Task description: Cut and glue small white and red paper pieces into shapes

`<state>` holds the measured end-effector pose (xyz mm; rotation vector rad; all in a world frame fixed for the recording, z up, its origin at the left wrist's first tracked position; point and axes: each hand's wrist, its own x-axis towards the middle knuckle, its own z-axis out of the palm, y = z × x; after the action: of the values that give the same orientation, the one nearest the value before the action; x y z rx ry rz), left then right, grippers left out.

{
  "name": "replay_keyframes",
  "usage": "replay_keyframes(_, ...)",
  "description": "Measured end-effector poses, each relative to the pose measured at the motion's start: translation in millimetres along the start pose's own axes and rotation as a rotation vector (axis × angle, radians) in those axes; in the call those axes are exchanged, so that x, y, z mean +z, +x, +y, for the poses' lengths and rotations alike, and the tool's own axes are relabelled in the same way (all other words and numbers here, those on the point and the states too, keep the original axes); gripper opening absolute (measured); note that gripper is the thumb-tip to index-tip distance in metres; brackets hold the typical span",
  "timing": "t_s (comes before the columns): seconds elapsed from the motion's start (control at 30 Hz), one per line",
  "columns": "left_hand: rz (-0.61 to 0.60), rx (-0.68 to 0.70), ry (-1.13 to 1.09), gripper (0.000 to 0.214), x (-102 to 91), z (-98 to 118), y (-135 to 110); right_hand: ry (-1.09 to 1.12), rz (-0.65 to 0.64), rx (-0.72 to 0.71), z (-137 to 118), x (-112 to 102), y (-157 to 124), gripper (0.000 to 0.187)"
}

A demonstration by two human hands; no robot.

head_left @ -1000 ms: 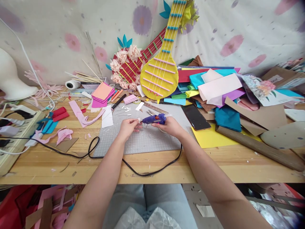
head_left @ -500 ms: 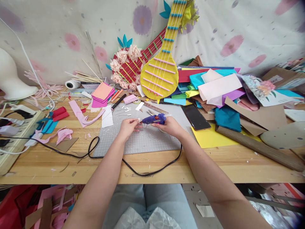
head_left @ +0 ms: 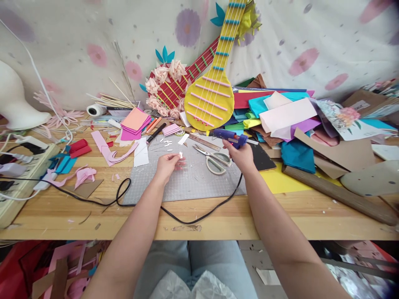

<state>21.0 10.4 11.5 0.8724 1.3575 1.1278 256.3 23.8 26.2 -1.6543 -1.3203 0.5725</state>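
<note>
My left hand [head_left: 166, 167] pinches a small white piece [head_left: 181, 155] between thumb and forefinger, the other fingers spread out behind it, just above the grey gridded cutting mat [head_left: 193, 187]. My right hand [head_left: 242, 157] is wrapped around the handle of a dark-blue plastic glue gun [head_left: 230, 136], well apart from the white piece, its nozzle pointing left near the bottom of the yellow lute-shaped instrument with pink bars [head_left: 209, 101]. A thin black cord [head_left: 186, 223] runs below my right wrist and curves along the front of the wooden table [head_left: 62, 220], passing beneath my left forearm.

Between my hands, the scissors with pale grey-and-green handles [head_left: 208, 153] lie partly open on the mat. Several tiny white strips [head_left: 170, 145] are scattered beyond my left hand. Beside my right wrist, a flat black phone [head_left: 263, 157], partly hidden by that hand, overlaps a bright yellow sheet [head_left: 283, 180].
</note>
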Motion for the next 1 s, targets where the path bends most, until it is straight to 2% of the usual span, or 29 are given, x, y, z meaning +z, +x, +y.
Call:
replay_keyframes(0.1,0.041,0.022,-0.052,0.02,-0.5,-1,3,-0.035,0.098,0.069,16,-3,12,0.054)
replay_keyframes(0.3,0.026,0.024,-0.162,0.021,-2.2,1,1,-0.328,0.026,0.101,30,4,18,0.054)
replay_keyframes(0.4,-0.023,0.008,-0.234,0.02,-3.7,3,0,-0.371,0.024,0.065,30,6,18,0.058)
replay_keyframes(0.47,-0.057,0.005,-0.281,0.019,-4.6,3,-1,-0.348,0.163,-0.035,28,3,16,0.064)
replay_keyframes(0.53,-0.084,0.008,-0.326,0.019,-5.0,3,-1,-0.332,0.39,-0.185,22,-4,13,0.068)
replay_keyframes(0.6,-0.102,0.007,-0.366,0.018,-4.9,2,-1,-0.307,0.586,-0.337,11,-13,8,0.061)
replay_keyframes(0.67,-0.116,-0.001,-0.406,0.016,-4.2,2,-1,-0.233,0.662,-0.476,-4,-17,0,0.049)
replay_keyframes(0.73,-0.135,-0.006,-0.454,0.013,-3.4,1,-1,-0.112,0.574,-0.568,-22,-11,-10,0.037)
replay_keyframes(0.8,-0.143,0.005,-0.505,0.011,-2.9,1,0,0.013,0.325,-0.567,-40,6,-19,0.027)
replay_keyframes(0.87,-0.134,0.02,-0.546,0.009,-2.8,0,0,0.145,-0.019,-0.472,-54,31,-26,0.026)
replay_keyframes(0.93,-0.13,0.02,-0.571,0.009,-3.0,-1,1,0.278,-0.348,-0.317,-62,59,-30,0.035)
replay_keyframes(1.0,-0.144,0.004,-0.584,0.01,-3.3,-2,2,0.366,-0.539,-0.162,-65,82,-32,0.043)
